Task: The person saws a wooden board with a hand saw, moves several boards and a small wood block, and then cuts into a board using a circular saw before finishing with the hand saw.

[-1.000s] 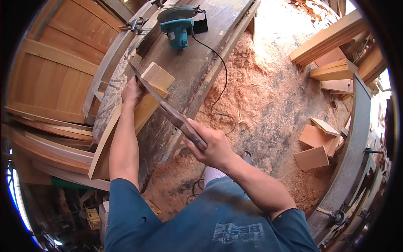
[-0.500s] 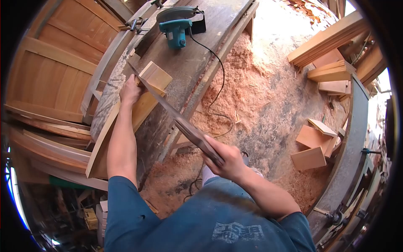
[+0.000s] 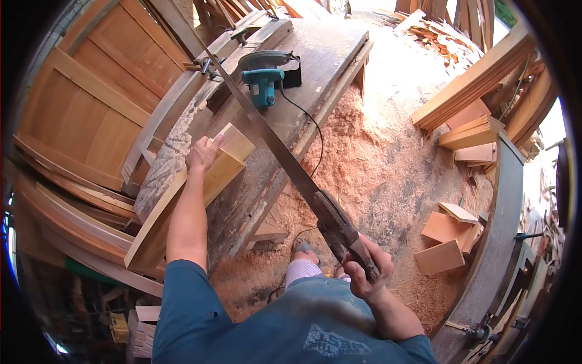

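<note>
My right hand (image 3: 368,267) is wrapped round the dark wooden handle of a handsaw (image 3: 280,151). Its long blade slants up and left, passing in front of the bench and above the end of the beam. My left hand (image 3: 203,153) grips a thick, pale wooden beam (image 3: 219,182) near its far end, fingers bent over the top edge. The beam lies on the workbench (image 3: 330,54) and runs back toward me along my left forearm.
A teal circular saw (image 3: 263,86) sits farther up the bench, its black cord (image 3: 319,130) dropping to the sawdust-covered floor (image 3: 370,164). Panelled doors (image 3: 103,91) lean at left. Offcuts (image 3: 439,256) and stacked boards (image 3: 470,73) stand at right beside another long bench (image 3: 494,242).
The handsaw has come up off the beam's end, and my right hand has moved down and right with it. My left hand stays on the beam. The view has tilted upward.
</note>
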A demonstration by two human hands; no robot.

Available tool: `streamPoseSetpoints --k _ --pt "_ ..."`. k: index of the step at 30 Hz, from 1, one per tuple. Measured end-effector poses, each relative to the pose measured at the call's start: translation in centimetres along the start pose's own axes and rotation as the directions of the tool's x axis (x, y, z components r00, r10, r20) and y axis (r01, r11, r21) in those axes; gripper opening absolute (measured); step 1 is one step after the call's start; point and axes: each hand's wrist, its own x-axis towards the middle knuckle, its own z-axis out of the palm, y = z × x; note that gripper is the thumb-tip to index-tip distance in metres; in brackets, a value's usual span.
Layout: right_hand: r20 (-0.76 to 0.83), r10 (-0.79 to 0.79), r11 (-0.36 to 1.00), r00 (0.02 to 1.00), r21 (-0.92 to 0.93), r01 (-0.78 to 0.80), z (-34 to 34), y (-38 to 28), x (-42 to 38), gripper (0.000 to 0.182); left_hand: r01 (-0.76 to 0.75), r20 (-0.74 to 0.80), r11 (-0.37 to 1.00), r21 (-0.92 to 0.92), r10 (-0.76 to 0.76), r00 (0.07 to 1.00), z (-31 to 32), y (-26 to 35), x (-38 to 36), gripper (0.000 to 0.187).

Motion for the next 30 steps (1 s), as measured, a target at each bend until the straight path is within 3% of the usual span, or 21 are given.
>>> streamPoseSetpoints --k 4,6,8,11,14,17,23,29,30 --pt "-0.008 0.411 0.896 0.911 0.189 -0.402 0.3 1.4 -2.5 0.046 -0.032 -0.022 0.998 -0.055 0.030 0.999 -0.1 0.3 -0.9 0.069" --pt "-0.021 0.395 0.896 0.919 0.230 -0.380 0.1 2.0 -3.0 0.047 -0.299 -0.222 0.952 -0.063 0.278 0.934 0.5 0.7 -1.0 0.052" --pt "-0.025 0.452 0.863 0.892 0.264 -0.430 -0.2 2.0 -3.2 0.045 -0.524 -0.374 0.852 0.022 0.493 0.786 1.3 1.3 -0.6 0.044" --pt "0.012 0.517 0.796 0.856 0.362 -0.486 -0.8 2.7 -3.2 0.041 -0.380 -0.244 0.919 -0.106 0.346 0.906 0.9 1.3 -0.6 0.034" --pt "0.018 0.624 0.631 0.781 0.578 -0.517 -0.2 3.8 -3.0 0.046 -0.402 -0.299 0.906 -0.135 0.350 0.888 1.1 1.1 -0.9 0.030" --pt "0.061 0.740 0.460 0.670 0.681 -0.570 0.4 4.5 -3.2 0.044 -0.343 -0.283 0.920 -0.191 0.283 0.916 0.9 1.6 -1.4 0.028" --pt "0.132 0.838 0.264 0.529 0.750 -0.606 0.7 6.0 -4.5 0.031 -0.424 -0.344 0.888 -0.180 0.347 0.873 1.5 0.7 -0.8 0.026" --pt "0.173 0.852 0.153 0.494 0.821 -0.550 0.1 7.7 -6.4 0.039 -0.464 -0.387 0.867 -0.183 0.371 0.844 1.9 0.4 -0.4 0.022" --pt "0.209 0.857 0.073 0.472 0.857 -0.511 0.1 7.9 -6.7 0.039 -0.488 -0.422 0.858 -0.162 0.387 0.820 1.9 0.5 -0.6 0.021"
